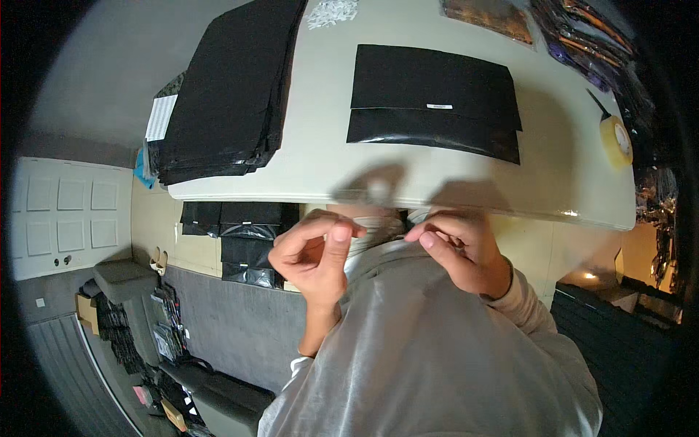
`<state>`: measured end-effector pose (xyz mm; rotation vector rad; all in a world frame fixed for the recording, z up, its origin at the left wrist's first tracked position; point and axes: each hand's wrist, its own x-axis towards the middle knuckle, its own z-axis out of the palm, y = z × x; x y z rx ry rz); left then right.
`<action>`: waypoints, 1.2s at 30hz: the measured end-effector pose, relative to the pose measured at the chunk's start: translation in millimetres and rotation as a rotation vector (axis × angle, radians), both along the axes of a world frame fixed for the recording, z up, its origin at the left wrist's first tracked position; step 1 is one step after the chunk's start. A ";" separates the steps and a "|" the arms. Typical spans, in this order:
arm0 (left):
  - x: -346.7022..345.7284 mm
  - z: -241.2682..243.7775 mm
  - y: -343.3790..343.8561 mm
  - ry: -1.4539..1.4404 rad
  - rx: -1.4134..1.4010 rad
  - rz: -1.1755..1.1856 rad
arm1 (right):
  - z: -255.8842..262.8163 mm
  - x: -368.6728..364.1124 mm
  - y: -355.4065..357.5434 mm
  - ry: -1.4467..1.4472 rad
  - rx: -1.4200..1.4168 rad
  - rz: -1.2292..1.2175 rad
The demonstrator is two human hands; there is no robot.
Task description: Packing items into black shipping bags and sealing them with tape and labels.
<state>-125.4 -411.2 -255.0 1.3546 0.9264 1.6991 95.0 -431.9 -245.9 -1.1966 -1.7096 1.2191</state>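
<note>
In front of my grey top, both hands are raised just off the table's near edge. My left hand [314,257] has its thumb tip and index fingertip close together. My right hand [467,254] is likewise bent, its thumb near the index finger. Whether either pinches something thin and clear I cannot tell. Beyond them on the white table [322,164] lies a flat black packet [431,82], folded over, with a glossy lower strip [431,136]. A small white label [439,106] sits at its fold line. Neither hand touches the packet.
A thick stack of black sheets or bags [229,98] covers the table's left end. White paper scraps [332,12] lie at the back. A yellowish tape roll [616,142] and plastic-wrapped goods [590,38] are at right. More black packets [248,240] lie below the table's edge.
</note>
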 end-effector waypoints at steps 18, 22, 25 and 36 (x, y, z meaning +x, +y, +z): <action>23.1 -20.9 -0.2 -0.027 -0.138 -0.105 | -6.8 -21.2 6.2 0.474 -0.171 -0.253; 26.4 -19.0 1.3 0.003 -0.143 -0.068 | -9.5 -19.0 9.1 0.390 -0.047 -0.270; 21.6 -25.6 7.4 0.254 -0.026 0.026 | 6.0 -11.3 13.0 0.124 0.245 -0.249; 25.9 -21.6 24.1 0.057 -0.205 -0.151 | 24.1 2.9 10.0 -0.210 0.416 -0.203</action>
